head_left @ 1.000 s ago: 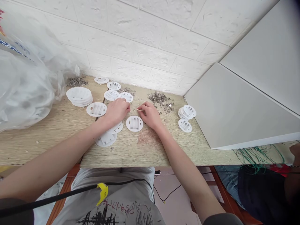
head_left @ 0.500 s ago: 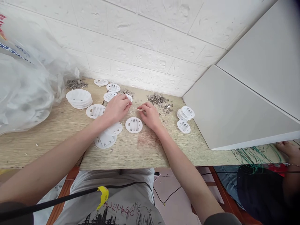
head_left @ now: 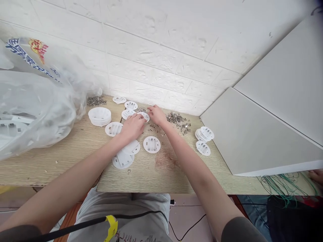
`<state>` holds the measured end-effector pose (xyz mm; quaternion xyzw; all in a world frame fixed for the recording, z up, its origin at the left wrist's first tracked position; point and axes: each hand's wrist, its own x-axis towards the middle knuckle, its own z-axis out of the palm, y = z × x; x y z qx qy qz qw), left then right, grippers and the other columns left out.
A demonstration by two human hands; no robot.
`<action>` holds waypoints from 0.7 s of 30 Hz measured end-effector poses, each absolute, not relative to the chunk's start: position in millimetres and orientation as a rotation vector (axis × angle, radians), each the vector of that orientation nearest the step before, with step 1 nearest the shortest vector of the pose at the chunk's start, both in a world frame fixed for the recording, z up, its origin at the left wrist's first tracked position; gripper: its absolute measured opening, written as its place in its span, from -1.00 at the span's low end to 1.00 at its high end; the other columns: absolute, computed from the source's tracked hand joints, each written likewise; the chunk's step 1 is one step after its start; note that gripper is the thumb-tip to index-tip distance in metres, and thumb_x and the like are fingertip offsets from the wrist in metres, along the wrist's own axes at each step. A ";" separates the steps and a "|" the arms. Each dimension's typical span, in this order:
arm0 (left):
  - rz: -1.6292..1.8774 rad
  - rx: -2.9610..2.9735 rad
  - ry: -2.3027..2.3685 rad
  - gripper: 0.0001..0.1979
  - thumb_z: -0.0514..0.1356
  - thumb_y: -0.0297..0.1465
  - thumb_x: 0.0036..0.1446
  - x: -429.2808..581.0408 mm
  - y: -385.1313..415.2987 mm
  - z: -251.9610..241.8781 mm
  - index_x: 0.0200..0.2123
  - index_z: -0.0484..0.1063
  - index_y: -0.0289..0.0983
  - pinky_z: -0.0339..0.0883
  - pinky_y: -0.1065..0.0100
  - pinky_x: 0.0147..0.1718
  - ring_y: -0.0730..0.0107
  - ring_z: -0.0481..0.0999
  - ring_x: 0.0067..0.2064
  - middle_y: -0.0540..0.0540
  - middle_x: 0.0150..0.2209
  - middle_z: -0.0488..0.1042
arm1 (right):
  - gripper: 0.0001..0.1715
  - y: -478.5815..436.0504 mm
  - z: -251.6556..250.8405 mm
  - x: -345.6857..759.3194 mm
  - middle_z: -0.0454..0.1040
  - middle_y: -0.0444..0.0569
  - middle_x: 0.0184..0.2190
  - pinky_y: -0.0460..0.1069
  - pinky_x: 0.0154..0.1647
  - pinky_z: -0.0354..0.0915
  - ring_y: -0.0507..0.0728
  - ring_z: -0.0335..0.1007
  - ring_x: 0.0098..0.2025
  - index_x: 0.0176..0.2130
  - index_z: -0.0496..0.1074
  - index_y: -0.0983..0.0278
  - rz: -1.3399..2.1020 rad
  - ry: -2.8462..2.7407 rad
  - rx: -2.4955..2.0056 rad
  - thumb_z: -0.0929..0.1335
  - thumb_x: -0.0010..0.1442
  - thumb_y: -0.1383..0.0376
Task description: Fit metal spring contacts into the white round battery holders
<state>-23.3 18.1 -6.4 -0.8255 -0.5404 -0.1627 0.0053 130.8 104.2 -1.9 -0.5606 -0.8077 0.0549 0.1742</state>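
Note:
My left hand (head_left: 133,126) rests knuckles-up on the wooden table (head_left: 75,151), its fingers curled over a round white battery holder (head_left: 143,116). My right hand (head_left: 156,115) reaches to the far side of that holder, fingers pinched together near a small heap of metal contacts (head_left: 142,110); what it pinches is too small to name. Another white battery holder (head_left: 151,144) lies open-side up just in front of both hands. Two flat white discs (head_left: 126,154) lie under my left wrist.
A stack of white discs (head_left: 99,116) and more holders (head_left: 113,128) sit to the left, beside a big clear plastic bag (head_left: 32,104). A larger pile of metal contacts (head_left: 178,120) and three holders (head_left: 204,139) lie to the right. A grey panel (head_left: 264,134) borders the right; green wires (head_left: 280,183) beyond.
My right hand moved away from me, toward the far heap of contacts. My left hand stayed by the holder. The camera tilted, shifting the scene down and right.

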 end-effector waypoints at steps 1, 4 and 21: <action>-0.501 -2.582 -1.692 -0.65 0.04 -0.52 0.22 -23.1 17.8 -5.9 -0.01 0.51 -0.28 0.29 0.10 0.07 0.04 0.41 0.11 -0.22 0.04 0.49 | -0.63 106.5 -2.9 128.2 0.44 0.17 0.02 0.09 -0.01 0.30 0.25 0.40 -0.01 0.03 0.49 0.31 0.153 -2.303 -1.596 0.25 0.29 0.35; -0.501 -2.581 -1.693 -0.67 0.04 -0.49 0.24 -22.2 16.3 -4.1 -0.02 0.52 -0.29 0.30 0.09 0.05 0.04 0.41 0.11 -0.22 0.01 0.50 | -0.74 110.6 -5.6 126.0 0.50 0.10 -0.17 0.03 -0.12 0.29 0.18 0.41 -0.17 -0.20 0.54 0.31 0.155 -2.322 -1.600 0.26 0.27 0.35; -0.546 -2.648 -1.671 -0.69 0.05 -0.46 0.26 -21.9 15.4 -2.9 -0.03 0.51 -0.28 0.33 0.12 0.06 0.06 0.42 0.10 -0.19 -0.02 0.50 | -0.73 103.6 -13.8 146.6 0.56 0.03 -0.35 -0.01 -0.22 0.24 0.12 0.38 -0.33 -0.31 0.52 0.32 0.175 -2.091 -1.574 0.23 0.24 0.36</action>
